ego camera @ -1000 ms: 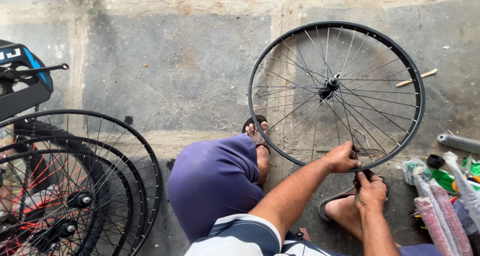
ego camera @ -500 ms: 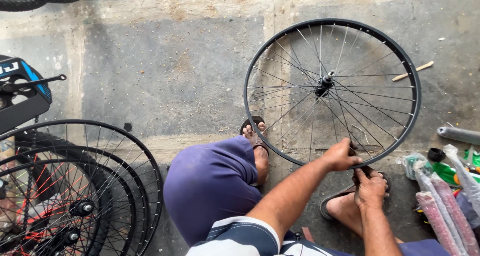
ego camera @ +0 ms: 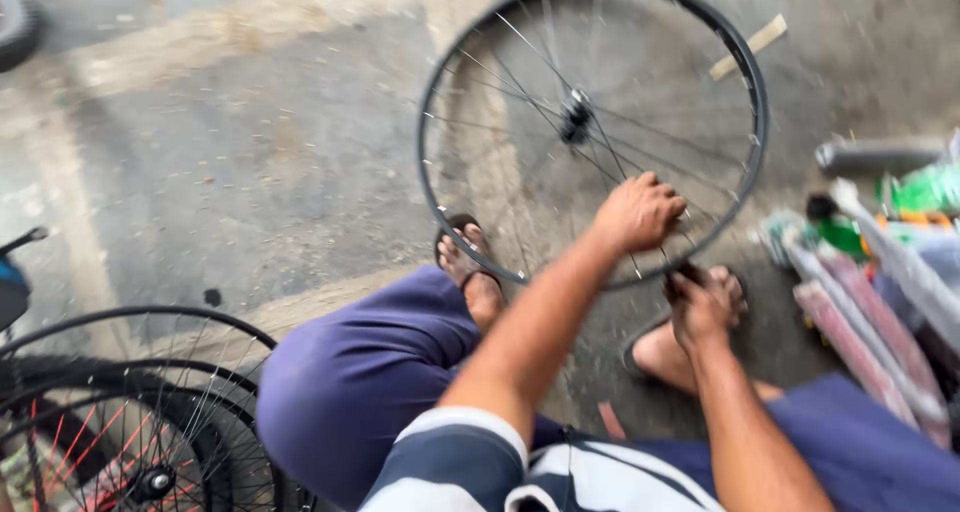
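Observation:
A black bicycle wheel rim [ego camera: 748,82] with thin spokes and a dark hub [ego camera: 576,118] stands on the concrete in front of me, tilted. My left hand [ego camera: 638,212] is closed on the spokes near the rim's lower edge. Just below it, my right hand [ego camera: 703,302] grips a small dark tool at the rim; the tool is mostly hidden by the fingers. My sandalled feet [ego camera: 470,262] rest at the rim's bottom. The view is motion-blurred.
Several black wheels with spokes, one with red spokes [ego camera: 110,432], lie stacked at the lower left. Long wrapped packets [ego camera: 860,332] and a green item [ego camera: 920,187] sit at the right. A wooden stick [ego camera: 748,47] lies behind the rim. A tyre [ego camera: 15,22] shows top left.
The view has swung closer and to the left, so the rim now looks larger and tilted. My left hand has shifted up onto the spokes; my right hand stays at the rim's lower edge.

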Tool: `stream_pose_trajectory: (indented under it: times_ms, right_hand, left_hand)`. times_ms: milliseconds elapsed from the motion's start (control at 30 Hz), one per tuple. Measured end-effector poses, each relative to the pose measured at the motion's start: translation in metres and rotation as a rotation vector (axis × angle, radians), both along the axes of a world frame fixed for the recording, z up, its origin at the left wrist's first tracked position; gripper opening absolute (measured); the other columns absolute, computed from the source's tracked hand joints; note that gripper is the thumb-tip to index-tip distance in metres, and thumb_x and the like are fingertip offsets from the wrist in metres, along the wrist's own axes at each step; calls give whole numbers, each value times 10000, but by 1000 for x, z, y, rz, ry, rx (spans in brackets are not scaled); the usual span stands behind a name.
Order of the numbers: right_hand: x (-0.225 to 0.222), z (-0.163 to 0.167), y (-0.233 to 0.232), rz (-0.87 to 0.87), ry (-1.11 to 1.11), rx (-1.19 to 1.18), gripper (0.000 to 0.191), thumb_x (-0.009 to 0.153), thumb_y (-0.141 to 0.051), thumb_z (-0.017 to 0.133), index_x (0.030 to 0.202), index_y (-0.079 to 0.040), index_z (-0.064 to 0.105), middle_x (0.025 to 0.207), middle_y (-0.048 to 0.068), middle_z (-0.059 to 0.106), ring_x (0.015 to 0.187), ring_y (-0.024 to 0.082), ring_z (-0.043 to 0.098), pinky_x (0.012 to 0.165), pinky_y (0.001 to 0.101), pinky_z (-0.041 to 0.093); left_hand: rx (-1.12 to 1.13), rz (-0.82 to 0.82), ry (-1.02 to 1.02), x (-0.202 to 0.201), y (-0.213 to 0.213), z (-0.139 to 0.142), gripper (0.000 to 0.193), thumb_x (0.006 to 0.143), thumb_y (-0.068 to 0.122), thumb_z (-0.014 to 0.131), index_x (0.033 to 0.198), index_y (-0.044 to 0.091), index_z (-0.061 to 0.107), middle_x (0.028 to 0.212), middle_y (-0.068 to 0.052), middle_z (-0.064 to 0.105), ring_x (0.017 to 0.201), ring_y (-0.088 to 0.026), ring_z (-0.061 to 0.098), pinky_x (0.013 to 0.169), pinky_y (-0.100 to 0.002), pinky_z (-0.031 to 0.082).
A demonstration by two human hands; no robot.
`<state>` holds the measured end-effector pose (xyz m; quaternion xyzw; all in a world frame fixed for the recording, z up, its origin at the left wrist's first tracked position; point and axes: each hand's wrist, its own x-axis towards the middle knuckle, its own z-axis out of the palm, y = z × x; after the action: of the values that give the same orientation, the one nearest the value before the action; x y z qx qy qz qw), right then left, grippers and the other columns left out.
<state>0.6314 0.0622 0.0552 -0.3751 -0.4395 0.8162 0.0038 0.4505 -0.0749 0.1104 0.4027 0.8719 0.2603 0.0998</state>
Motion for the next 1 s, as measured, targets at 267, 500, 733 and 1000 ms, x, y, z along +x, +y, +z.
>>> stream_pose_trajectory:
  times_ms: [267,500,733,1000]
  right_hand:
    - [3,-7,1,43,-60,144,182,972,-6,659,1152,-12,680,913,11,636,756,112,569,683,239,478]
    - [15,-9,37,-1,-4,57,333,923,1,660,1244,-58,595,1111,8,663,954,127,669,829,258,574]
    - [5,-11,29,60,-215,615,323,970,15,712,1268,87,611,1144,159,680,937,219,668,801,327,566]
    - [-14,-2,21,-12,-58,432,299,954,86,707,1229,136,602,1138,190,672,975,250,697,884,327,608]
  left_hand:
    - [-337,-432,-221,-19,5,-16,258,902,465,655,996,254,770,975,-29,747,1038,-231,671,966,-503,408]
    - [-233,-379,-273,6,30,-35,216,862,450,679,1021,321,750,965,16,770,963,-216,728,858,-524,401]
    - [-68,-238,-397,12,32,-38,360,729,493,777,1043,339,692,981,118,775,936,-123,741,879,-498,357]
    - [-34,-182,-468,10,31,-25,395,712,395,777,1085,298,692,1012,85,788,1000,-138,721,904,-472,326]
